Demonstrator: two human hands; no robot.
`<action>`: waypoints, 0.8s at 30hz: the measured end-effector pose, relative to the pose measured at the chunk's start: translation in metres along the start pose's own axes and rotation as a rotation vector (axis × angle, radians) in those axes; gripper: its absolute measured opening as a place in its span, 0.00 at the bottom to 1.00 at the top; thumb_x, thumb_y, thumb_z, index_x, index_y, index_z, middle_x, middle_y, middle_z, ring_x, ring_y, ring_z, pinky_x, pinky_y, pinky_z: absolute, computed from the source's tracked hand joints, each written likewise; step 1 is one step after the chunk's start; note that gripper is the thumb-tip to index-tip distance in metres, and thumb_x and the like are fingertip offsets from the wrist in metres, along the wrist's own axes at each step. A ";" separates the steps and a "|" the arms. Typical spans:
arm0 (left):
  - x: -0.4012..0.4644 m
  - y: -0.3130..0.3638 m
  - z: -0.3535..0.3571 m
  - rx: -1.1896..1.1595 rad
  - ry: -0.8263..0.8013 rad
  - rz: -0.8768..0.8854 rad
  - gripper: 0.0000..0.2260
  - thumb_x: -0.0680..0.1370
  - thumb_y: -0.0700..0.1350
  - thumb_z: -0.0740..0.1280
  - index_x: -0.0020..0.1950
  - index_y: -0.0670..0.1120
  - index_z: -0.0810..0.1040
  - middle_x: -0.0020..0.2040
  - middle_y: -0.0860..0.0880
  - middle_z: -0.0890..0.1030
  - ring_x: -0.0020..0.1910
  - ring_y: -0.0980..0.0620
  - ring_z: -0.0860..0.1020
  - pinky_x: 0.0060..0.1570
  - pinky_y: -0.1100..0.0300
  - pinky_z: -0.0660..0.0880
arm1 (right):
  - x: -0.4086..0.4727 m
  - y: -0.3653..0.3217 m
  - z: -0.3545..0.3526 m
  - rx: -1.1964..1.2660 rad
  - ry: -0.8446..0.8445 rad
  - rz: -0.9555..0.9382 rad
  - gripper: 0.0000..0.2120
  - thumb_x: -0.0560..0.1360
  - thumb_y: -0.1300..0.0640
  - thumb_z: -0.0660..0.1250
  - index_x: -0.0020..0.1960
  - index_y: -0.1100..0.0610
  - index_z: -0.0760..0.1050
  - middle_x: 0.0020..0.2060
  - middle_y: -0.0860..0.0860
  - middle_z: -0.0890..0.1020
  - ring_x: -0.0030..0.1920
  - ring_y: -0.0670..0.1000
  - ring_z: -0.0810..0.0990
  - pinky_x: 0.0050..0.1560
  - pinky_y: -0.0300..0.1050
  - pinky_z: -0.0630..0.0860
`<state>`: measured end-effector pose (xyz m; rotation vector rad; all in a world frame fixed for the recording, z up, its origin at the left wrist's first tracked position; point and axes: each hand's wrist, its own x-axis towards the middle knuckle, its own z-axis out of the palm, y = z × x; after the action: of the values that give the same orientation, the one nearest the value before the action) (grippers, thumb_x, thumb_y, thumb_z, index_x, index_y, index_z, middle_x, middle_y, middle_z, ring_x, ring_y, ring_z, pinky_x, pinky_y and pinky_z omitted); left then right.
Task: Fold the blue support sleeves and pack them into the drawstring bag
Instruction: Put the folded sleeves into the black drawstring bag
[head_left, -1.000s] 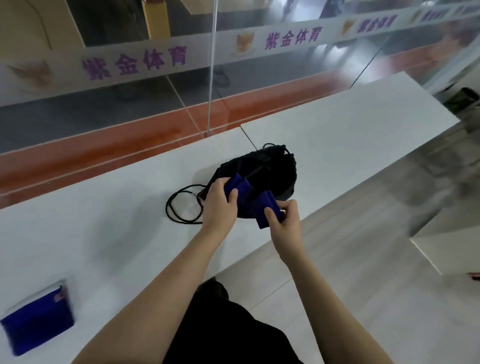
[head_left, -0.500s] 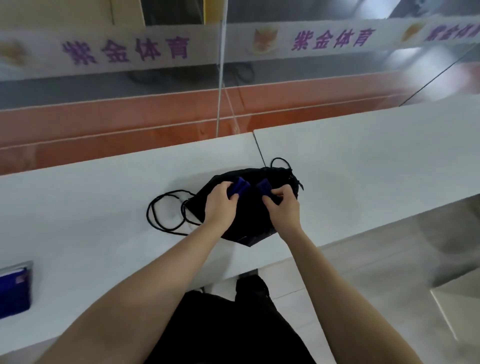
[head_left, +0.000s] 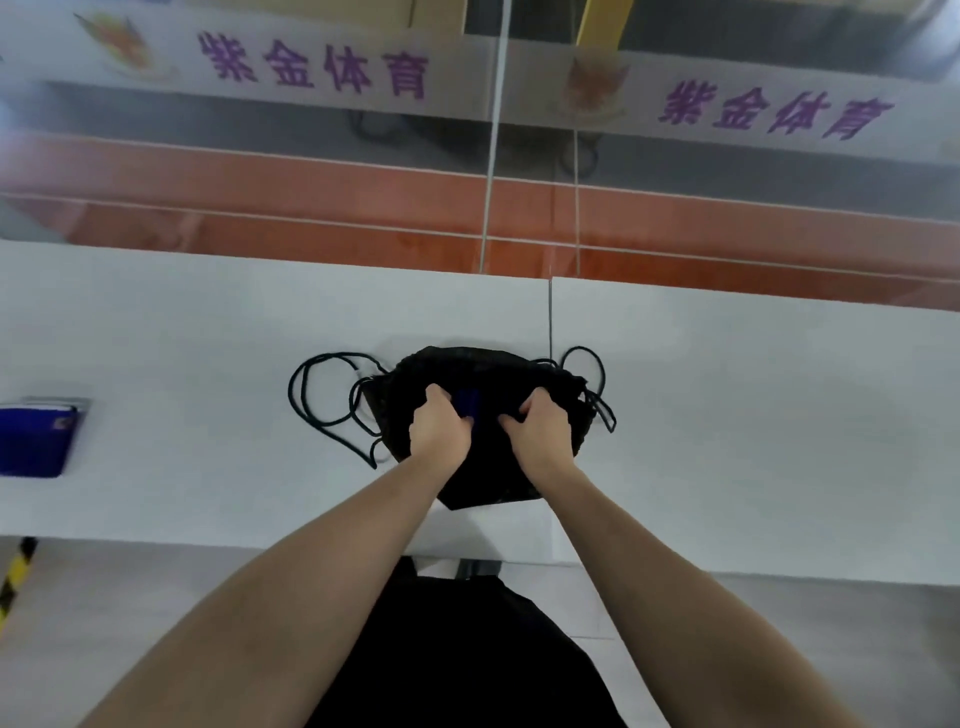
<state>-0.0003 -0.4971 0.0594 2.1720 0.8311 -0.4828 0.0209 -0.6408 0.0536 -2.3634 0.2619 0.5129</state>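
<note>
A long white table holds a black drawstring bag in the middle, with its cords looped out to the left. Both hands are at the bag's mouth. The left hand has its grip pinching a blue support sleeve that is going into the bag. The right hand has its grip closed on the bag cloth. Another blue sleeve waits far left on the table, so the job looks partly done
</note>
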 end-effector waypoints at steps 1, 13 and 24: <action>-0.001 0.000 0.004 -0.010 0.008 -0.045 0.17 0.78 0.45 0.71 0.63 0.43 0.69 0.57 0.42 0.80 0.54 0.39 0.80 0.50 0.50 0.74 | 0.002 0.003 0.002 0.006 -0.017 -0.001 0.12 0.76 0.53 0.73 0.49 0.56 0.71 0.41 0.49 0.78 0.40 0.50 0.77 0.39 0.47 0.69; -0.013 -0.007 0.026 0.195 0.006 -0.001 0.16 0.81 0.38 0.58 0.69 0.40 0.68 0.62 0.38 0.76 0.61 0.37 0.77 0.60 0.47 0.73 | 0.002 0.022 0.014 -0.104 -0.060 -0.104 0.10 0.79 0.61 0.63 0.60 0.60 0.73 0.53 0.56 0.80 0.53 0.58 0.79 0.54 0.52 0.77; -0.038 -0.030 -0.037 0.246 0.154 0.384 0.19 0.82 0.41 0.60 0.74 0.44 0.69 0.67 0.44 0.73 0.63 0.44 0.74 0.57 0.49 0.77 | -0.041 -0.016 0.032 -0.123 0.114 -0.390 0.12 0.81 0.59 0.64 0.64 0.58 0.75 0.63 0.54 0.77 0.63 0.55 0.74 0.58 0.47 0.75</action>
<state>-0.0451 -0.4689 0.0895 2.5461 0.4299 -0.2346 -0.0202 -0.6060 0.0590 -2.4822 -0.1850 0.2125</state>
